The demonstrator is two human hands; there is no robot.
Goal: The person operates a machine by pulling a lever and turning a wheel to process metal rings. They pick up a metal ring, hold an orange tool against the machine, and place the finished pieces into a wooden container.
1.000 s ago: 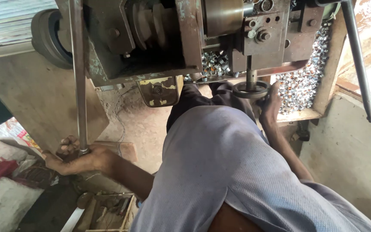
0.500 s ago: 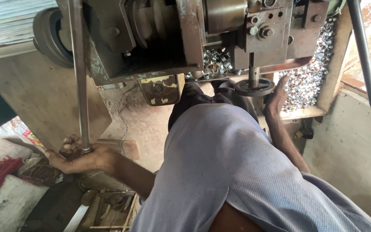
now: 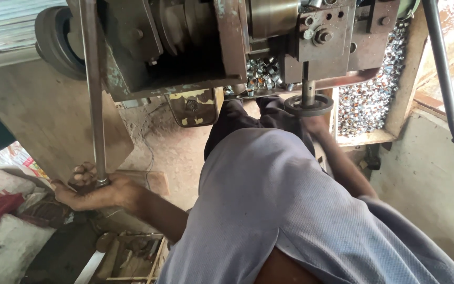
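Fingers of the left hand are curled and pressed tight around the foot of a long steel lever rod that rises beside the rusty press machine. The right hand reaches up under the round die ring on the vertical ram shaft; its fingers are hidden behind the ring and the grey-trousered knee, so whether they are spread or pinching a piece cannot be told. Behind the ram a heap of small shiny metal caps fills a wooden bin, well apart from the left hand. The plain danger is a crushed right hand: a pull on the lever while those fingers sit so near the ram could bring the tool down on them. A slip of the left grip on the smooth rod could also jolt the stroke. Sacks and a box of tools lie on the floor below the left arm.
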